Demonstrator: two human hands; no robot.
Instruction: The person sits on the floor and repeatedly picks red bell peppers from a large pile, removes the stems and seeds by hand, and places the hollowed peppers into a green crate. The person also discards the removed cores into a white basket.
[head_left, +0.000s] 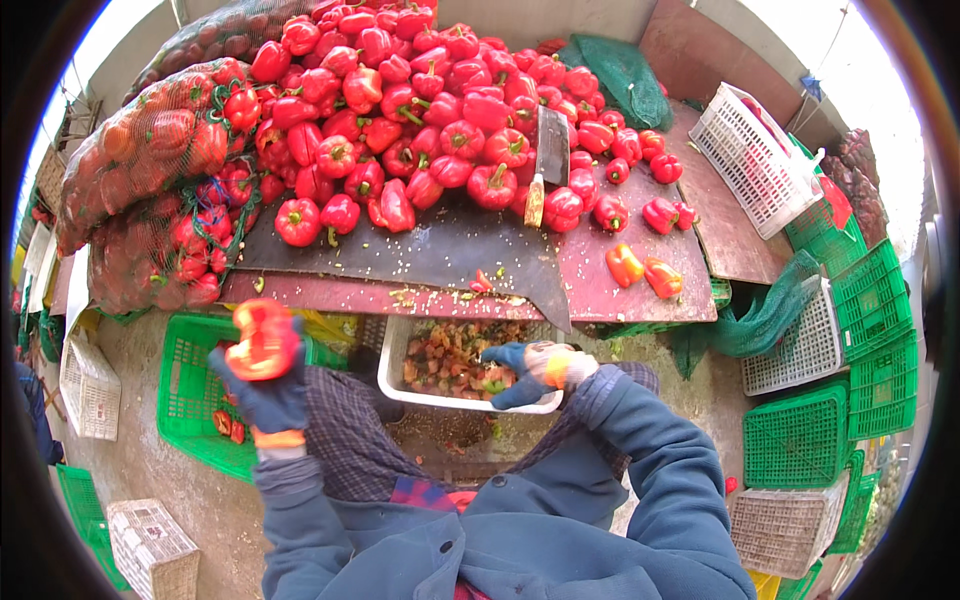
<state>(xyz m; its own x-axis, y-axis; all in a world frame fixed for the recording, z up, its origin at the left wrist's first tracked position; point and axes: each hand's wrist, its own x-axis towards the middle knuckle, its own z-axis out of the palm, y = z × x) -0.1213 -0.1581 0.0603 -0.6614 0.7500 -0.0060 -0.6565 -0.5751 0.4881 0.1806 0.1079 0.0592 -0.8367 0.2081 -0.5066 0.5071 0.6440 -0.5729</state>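
Note:
My left hand (274, 394), in a blue-coated work glove, holds an opened red bell pepper (260, 339) above a green plastic crate (176, 397). Over the right part of a white tub (465, 401) of pepper cores and scraps is my gloved right hand (525, 375), fingers spread. A bit of green scrap lies by its fingertips; whether they touch it I cannot tell. A cleaver (553, 146) with a worn wooden handle leans on a large heap of red bell peppers (442, 139) on the table. Cut pepper pieces (225, 424) lie in the green crate.
Mesh sacks of peppers (142, 154) stand at the table's left. Seeds dot the dark sheet (390, 247) on the table. Two orange-red peppers (645, 270) lie near its right edge. White and green crates (795, 435) and a green net (772, 315) are to the right; more crates (154, 540) stand at lower left.

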